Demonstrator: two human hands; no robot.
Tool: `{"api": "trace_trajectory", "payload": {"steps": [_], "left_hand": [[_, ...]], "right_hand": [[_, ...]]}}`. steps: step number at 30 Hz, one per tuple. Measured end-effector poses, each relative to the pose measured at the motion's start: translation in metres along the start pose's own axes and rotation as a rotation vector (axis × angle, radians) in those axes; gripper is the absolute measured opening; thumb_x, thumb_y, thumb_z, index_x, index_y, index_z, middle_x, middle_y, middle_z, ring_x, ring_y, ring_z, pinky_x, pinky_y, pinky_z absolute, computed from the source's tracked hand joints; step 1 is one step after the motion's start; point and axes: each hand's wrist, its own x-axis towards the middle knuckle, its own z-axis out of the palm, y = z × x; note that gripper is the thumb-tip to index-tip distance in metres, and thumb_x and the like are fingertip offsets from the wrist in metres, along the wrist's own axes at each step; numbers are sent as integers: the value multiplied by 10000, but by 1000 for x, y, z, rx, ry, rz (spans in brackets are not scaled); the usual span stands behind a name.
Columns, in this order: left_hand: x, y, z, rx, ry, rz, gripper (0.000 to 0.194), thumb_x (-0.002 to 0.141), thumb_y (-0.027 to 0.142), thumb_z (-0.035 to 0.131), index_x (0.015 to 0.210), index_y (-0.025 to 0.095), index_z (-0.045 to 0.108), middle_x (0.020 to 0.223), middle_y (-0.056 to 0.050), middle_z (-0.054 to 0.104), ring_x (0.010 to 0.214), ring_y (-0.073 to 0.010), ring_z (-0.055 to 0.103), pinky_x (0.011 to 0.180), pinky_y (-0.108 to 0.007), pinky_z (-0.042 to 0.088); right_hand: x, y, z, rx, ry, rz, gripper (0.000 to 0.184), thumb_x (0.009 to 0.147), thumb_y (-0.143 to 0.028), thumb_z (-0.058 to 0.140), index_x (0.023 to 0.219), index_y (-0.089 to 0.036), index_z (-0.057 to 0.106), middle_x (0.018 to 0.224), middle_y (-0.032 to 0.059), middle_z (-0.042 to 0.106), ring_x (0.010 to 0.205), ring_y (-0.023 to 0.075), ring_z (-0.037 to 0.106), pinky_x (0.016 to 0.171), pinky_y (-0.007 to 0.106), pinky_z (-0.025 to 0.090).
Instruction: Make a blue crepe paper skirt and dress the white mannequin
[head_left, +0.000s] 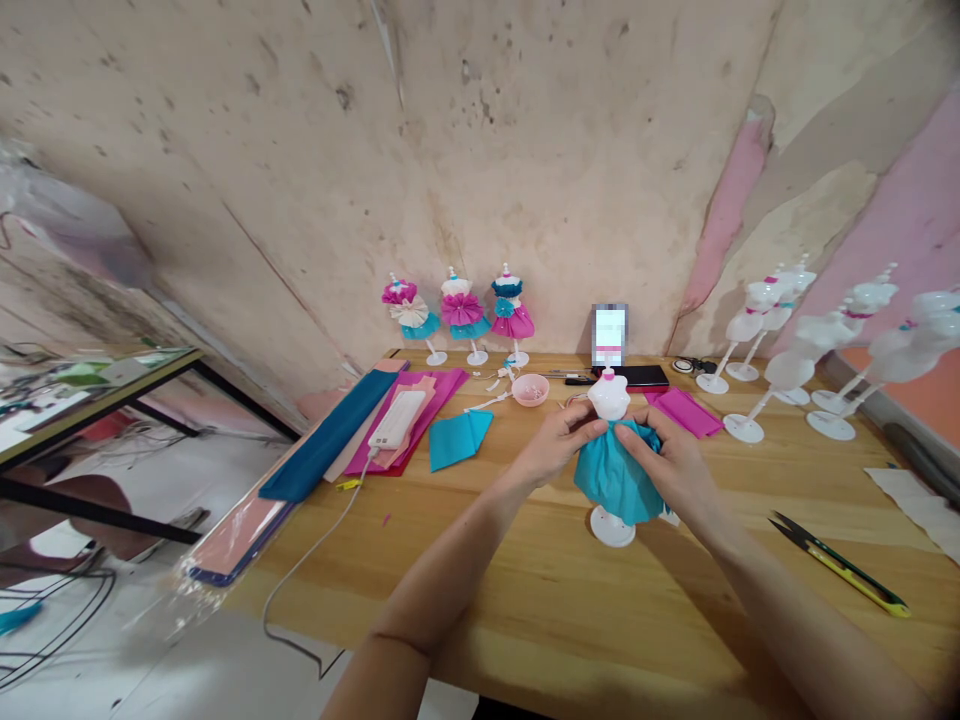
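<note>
Hiding the white mannequin point(609, 398) at its waist, both hands point(553, 443) point(664, 462) grip teal paper point(615, 480).

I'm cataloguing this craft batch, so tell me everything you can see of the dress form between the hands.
The small white dress form is a glossy, plastic-looking bust with a pink tip at the neck. It stands upright on a wooden table, on a thin post rising from a round white base. A teal paper skirt is gathered at its waist and hides most of the post. The left hand and right hand press the paper against the waist from either side.
</note>
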Motion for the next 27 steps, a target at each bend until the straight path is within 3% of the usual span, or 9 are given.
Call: {"api": "trace_trajectory", "payload": {"steps": [6,27], "left_hand": [[0,10,1,122,-42,91,439,904,484,515,1200,178,619,1237,-93,619,1233,-268,505,1024,-386,406],[-3,13,8,212,45,97,405,919,439,503,1195,158,597,1177,-95,631,1091,-237,559,954,-351,428]], "right_hand": [[0,1,0,1,17,12,338,885,-521,532,989,-213,622,885,25,668,769,184,583,675,306,430],[-1,-2,0,-20,11,53,348,863,-544,543,936,-212,614,801,18,638,703,176,554,628,301,411]]}}
